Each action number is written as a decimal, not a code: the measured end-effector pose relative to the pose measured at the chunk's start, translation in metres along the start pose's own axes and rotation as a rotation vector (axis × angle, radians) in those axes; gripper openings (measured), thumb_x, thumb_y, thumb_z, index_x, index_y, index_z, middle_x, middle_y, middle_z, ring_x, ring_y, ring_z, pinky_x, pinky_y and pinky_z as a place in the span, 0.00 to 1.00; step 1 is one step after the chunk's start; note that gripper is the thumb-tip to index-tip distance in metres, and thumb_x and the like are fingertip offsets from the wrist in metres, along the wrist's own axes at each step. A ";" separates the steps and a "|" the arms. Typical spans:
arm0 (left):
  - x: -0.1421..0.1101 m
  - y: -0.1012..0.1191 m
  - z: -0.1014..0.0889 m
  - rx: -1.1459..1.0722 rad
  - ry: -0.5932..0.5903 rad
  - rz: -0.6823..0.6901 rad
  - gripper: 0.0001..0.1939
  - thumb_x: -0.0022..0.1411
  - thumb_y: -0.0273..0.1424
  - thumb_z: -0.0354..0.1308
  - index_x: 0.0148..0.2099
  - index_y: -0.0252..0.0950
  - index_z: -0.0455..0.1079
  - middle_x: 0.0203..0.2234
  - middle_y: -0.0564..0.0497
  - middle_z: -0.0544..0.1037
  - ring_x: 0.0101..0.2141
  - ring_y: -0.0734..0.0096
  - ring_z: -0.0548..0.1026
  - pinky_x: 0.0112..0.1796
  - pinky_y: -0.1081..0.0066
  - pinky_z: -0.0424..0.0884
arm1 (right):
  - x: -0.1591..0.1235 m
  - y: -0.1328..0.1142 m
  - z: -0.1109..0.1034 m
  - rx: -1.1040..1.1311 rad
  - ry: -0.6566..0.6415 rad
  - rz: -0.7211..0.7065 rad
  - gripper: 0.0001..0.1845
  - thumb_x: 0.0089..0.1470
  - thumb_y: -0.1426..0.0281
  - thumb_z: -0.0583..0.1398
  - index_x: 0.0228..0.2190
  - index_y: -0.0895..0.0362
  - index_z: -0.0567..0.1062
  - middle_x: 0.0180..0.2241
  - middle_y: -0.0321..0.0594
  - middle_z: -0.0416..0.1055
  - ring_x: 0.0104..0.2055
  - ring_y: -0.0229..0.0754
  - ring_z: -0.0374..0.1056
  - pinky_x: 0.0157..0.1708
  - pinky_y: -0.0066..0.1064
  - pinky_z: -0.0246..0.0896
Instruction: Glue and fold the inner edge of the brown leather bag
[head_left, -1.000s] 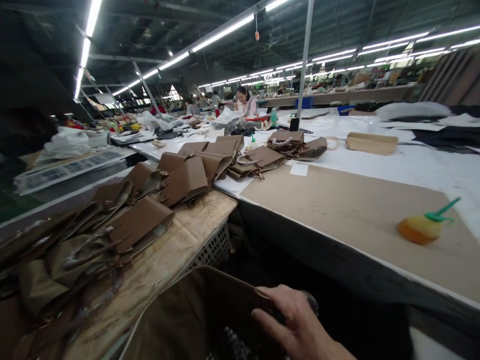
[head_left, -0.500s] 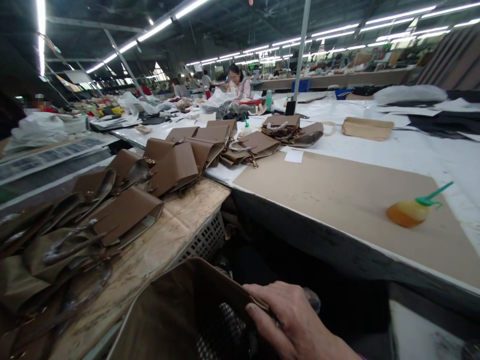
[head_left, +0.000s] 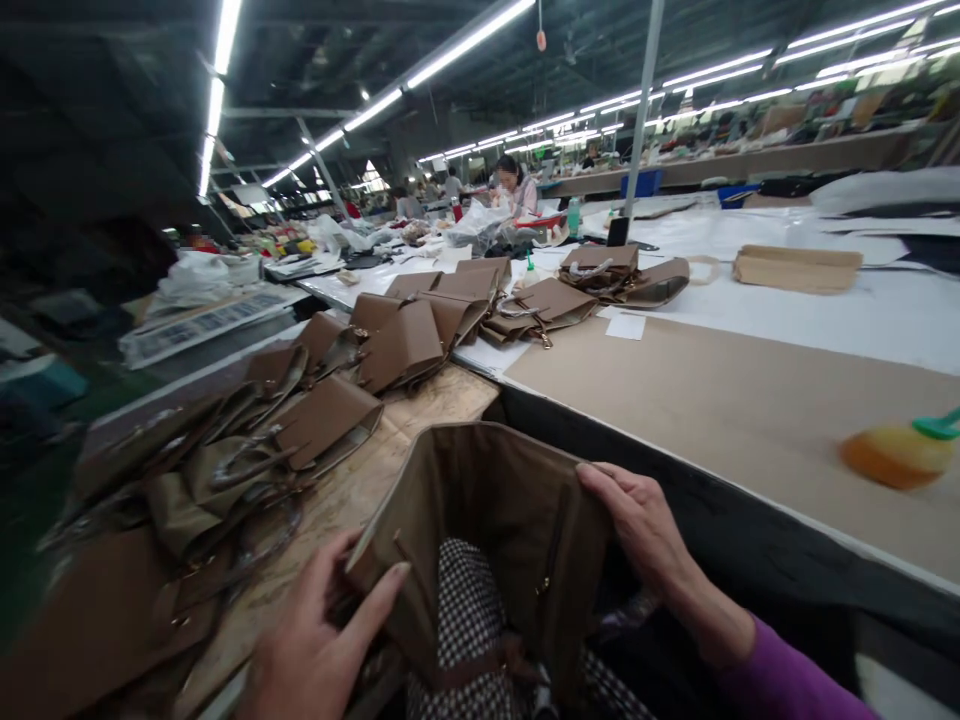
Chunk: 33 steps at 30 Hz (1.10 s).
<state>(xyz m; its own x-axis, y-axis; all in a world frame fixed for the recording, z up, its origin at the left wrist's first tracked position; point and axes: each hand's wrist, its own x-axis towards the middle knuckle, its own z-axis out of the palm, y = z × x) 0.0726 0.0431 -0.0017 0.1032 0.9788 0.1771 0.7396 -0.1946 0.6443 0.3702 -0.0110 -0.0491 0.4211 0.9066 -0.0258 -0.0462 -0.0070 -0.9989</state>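
A brown handbag point(head_left: 517, 470) is held with its mouth wide, low in front of me. The olive-brown lining shows, with a zip on its right inner wall. My left hand point(head_left: 322, 625) grips the near left edge, thumb inside and fingers outside. At the right rim, my right hand point(head_left: 637, 510) pinches the edge between thumb and fingers. Black-and-white checked cloth point(head_left: 472, 610) shows below and through the bag's mouth; where the bag ends there I cannot tell.
Several brown bags point(head_left: 401, 345) lie heaped on the worn wooden board point(head_left: 442, 400) at left. A tan sheet point(head_left: 697, 390) covers the right table, with a bottle of amber liquid point(head_left: 896, 455) on it. A co-worker point(head_left: 516, 190) sits further back.
My left hand has come into view and holds the bag's left edge. The bag is raised and opened wider. The view has turned left.
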 end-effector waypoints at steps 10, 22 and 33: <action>0.030 0.052 -0.013 -0.014 -0.010 0.283 0.27 0.56 0.43 0.62 0.57 0.43 0.68 0.56 0.48 0.73 0.56 0.50 0.69 0.59 0.51 0.60 | 0.010 0.014 -0.012 0.351 0.165 0.163 0.15 0.46 0.59 0.68 0.31 0.59 0.82 0.27 0.37 0.77 0.32 0.42 0.69 0.29 0.25 0.63; -0.047 -0.036 0.047 -1.140 0.294 -0.725 0.18 0.48 0.28 0.68 0.42 0.40 0.69 0.43 0.50 0.77 0.60 0.51 0.64 0.58 0.55 0.61 | 0.007 0.023 0.000 0.665 0.180 0.313 0.14 0.47 0.64 0.68 0.37 0.57 0.80 0.36 0.39 0.80 0.36 0.46 0.76 0.39 0.33 0.74; -0.054 0.024 0.049 -1.544 -0.128 -0.600 0.40 0.48 0.37 0.72 0.61 0.36 0.64 0.46 0.40 0.80 0.50 0.42 0.74 0.53 0.50 0.68 | -0.031 0.097 0.002 0.022 -0.077 -0.054 0.12 0.39 0.66 0.69 0.32 0.51 0.82 0.40 0.42 0.80 0.50 0.55 0.72 0.50 0.40 0.70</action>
<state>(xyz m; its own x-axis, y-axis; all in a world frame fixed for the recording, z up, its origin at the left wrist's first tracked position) 0.1176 -0.0112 -0.0320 0.1738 0.9168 -0.3596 -0.6125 0.3866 0.6895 0.3508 -0.0384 -0.1447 0.3525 0.9353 0.0316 -0.0456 0.0509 -0.9977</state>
